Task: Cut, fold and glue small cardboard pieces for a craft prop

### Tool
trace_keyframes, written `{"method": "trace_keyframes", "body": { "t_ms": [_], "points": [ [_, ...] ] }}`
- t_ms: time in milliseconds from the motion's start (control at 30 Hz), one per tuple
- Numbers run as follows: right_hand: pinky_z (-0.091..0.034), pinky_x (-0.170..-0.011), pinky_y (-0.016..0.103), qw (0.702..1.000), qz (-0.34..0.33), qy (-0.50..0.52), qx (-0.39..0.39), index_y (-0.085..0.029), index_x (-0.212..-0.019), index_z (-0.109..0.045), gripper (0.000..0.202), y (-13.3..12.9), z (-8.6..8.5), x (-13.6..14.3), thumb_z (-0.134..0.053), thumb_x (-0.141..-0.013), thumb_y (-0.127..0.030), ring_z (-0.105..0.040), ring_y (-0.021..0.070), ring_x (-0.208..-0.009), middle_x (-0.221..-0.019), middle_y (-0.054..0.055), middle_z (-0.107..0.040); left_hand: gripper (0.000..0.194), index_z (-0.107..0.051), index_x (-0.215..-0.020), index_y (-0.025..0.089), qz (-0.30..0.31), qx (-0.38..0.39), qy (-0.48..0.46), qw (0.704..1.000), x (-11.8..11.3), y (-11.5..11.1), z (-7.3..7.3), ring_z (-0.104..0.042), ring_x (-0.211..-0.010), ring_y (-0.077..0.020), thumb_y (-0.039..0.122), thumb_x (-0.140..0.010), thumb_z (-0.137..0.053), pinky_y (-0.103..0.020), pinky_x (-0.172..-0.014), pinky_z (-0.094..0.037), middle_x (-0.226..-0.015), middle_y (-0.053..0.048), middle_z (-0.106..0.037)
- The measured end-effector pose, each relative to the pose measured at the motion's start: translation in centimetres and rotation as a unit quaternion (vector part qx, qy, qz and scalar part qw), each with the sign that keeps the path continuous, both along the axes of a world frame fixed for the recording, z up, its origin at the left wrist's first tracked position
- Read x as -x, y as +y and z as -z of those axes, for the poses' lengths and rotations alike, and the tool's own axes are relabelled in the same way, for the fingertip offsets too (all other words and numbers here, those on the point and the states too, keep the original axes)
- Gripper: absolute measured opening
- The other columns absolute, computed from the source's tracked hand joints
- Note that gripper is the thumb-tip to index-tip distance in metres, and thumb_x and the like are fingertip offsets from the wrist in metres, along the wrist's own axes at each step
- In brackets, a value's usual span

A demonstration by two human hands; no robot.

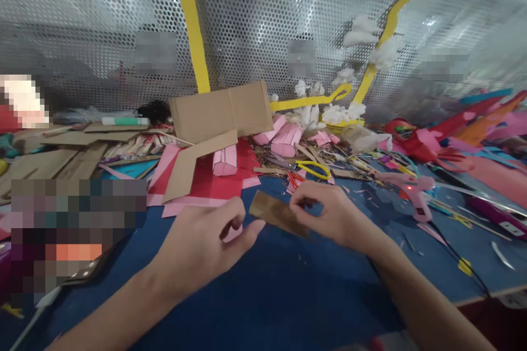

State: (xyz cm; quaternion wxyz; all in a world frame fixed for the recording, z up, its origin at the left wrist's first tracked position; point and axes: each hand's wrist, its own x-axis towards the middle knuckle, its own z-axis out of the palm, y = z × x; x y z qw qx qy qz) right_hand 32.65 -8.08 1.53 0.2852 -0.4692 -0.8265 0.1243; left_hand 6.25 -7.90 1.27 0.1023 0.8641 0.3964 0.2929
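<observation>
A small brown piece of cardboard (pixel 274 212) is between my hands, over the blue tabletop, slightly blurred. My right hand (pixel 329 211) is curled in a pinch at its right part, thumb and forefinger meeting over the cardboard. The thumb tip of my left hand (pixel 209 236) comes close to the cardboard's lower left edge; whether it touches I cannot tell. That hand's thumb and bent forefinger are apart, with a bit of pink showing in the gap. Just beyond my right hand lie yellow-handled scissors (pixel 313 169) and an orange-red handled tool (pixel 294 180), partly hidden.
At the right lies a pink glue gun (pixel 418 194), its red light lit and its black cord (pixel 461 260) trailing forward. Folded cardboard (pixel 222 109) stands on red and pink paper against a perforated metal screen (pixel 263 22). Scraps and cardboard sheets (pixel 41 167) crowd the back and left.
</observation>
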Motion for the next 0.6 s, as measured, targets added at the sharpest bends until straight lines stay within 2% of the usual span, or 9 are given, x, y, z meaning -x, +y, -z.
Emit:
{"method": "trace_keyframes", "body": {
  "t_ms": [100, 200, 300, 367, 500, 600],
  "points": [
    [-0.045, -0.066, 0.027, 0.993, 0.081, 0.065, -0.05, -0.021, -0.079, -0.06, 0.012, -0.1, 0.0, 0.8, -0.058, -0.088, -0.013, -0.058, 0.0152, -0.07, -0.077, 0.0, -0.065, 0.039, -0.041, -0.074, 0.022, -0.026, 0.17, -0.119, 0.978, -0.5, 0.2, 0.3, -0.045, -0.046, -0.0092, 0.051, -0.095, -0.056, -0.021, -0.045, -0.032, -0.054, 0.009, -0.041],
    [-0.046, -0.068, 0.028, 0.986, 0.102, 0.101, -0.086, -0.022, -0.08, -0.059, 0.012, -0.4, 0.4, 1.9, -0.058, -0.089, -0.015, -0.059, 0.0159, -0.071, -0.077, 0.0, -0.064, 0.034, -0.051, -0.092, 0.02, -0.007, 0.255, -0.203, 0.946, -1.3, 0.6, 1.2, -0.058, -0.061, -0.0116, 0.053, -0.092, -0.061, -0.023, -0.053, -0.048, -0.074, 0.004, -0.058],
    [-0.047, -0.07, 0.03, 0.981, 0.093, 0.12, -0.118, -0.023, -0.08, -0.057, 0.013, -0.7, 0.9, 3.0, -0.057, -0.091, -0.015, -0.058, 0.0167, -0.072, -0.077, 0.0, -0.062, 0.042, -0.058, -0.114, 0.018, 0.014, 0.278, -0.257, 0.926, -1.9, 1.0, 1.9, -0.068, -0.083, -0.0192, 0.052, -0.091, -0.064, -0.03, -0.065, -0.057, -0.096, -0.006, -0.07],
    [-0.047, -0.069, 0.03, 0.98, 0.088, 0.123, -0.132, -0.023, -0.079, -0.056, 0.014, -0.8, 1.2, 3.4, -0.057, -0.091, -0.015, -0.058, 0.0169, -0.073, -0.077, 0.001, -0.061, 0.045, -0.059, -0.121, 0.016, 0.033, 0.287, -0.3, 0.909, -2.0, 1.2, 1.9, -0.07, -0.094, -0.0229, 0.049, -0.09, -0.065, -0.034, -0.074, -0.06, -0.108, -0.011, -0.072],
    [-0.046, -0.069, 0.03, 0.979, 0.086, 0.12, -0.138, -0.023, -0.079, -0.056, 0.014, -0.9, 1.4, 3.7, -0.058, -0.091, -0.016, -0.057, 0.0172, -0.073, -0.077, 0.001, -0.061, 0.044, -0.062, -0.122, 0.014, 0.085, 0.32, -0.364, 0.871, -1.8, 1.2, 1.5, -0.07, -0.105, -0.0233, 0.04, -0.088, -0.07, -0.042, -0.092, -0.059, -0.116, -0.013, -0.073],
    [-0.045, -0.067, 0.03, 0.979, 0.094, 0.12, -0.133, -0.023, -0.079, -0.056, 0.014, -0.9, 1.4, 3.6, -0.057, -0.092, -0.016, -0.057, 0.0173, -0.072, -0.076, 0.001, -0.06, 0.043, -0.065, -0.117, 0.013, 0.091, 0.333, -0.369, 0.863, -1.5, 1.3, 1.3, -0.071, -0.1, -0.0224, 0.036, -0.082, -0.075, -0.041, -0.092, -0.059, -0.111, -0.012, -0.075]
  ]
}}
